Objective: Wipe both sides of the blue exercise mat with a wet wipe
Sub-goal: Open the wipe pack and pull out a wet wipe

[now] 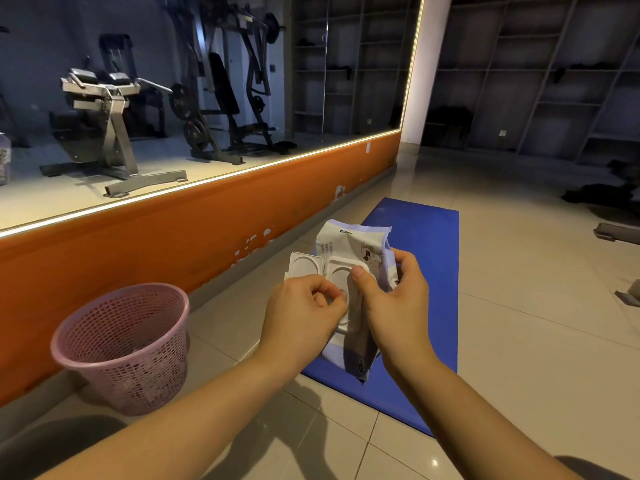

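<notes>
While both forearms reach in from the near edge, head view records: the blue exercise mat (pixel 427 271) lies flat on the tiled floor (pixel 536 341), running from near to far, a strip of floor between it and the orange wall base (pixel 156 254) on its left.

Wipe pack (pixel 349 242): held in the air above the mat's near half, long axis roughly near to far. White flip lid (pixel 304 266) swung open to the left.

Right hand (pixel 398 303): grip grasping the pack from its right side, fingers wrapped behind it, thumb laid on the lid frame.

Left hand (pixel 301 315): grip clenched, thumb and forefinger pinching at the dispensing opening. The item pinched is small and greyish, probably the tip of a wet wipe (pixel 341 296); the view is too dim to confirm.

Pink mesh basket (pixel 121 344): upright on the floor, near left, just beside the wall base and apart from the mat.

Mirror (pixel 173 98) above the wall base reflects gym machines.
</notes>
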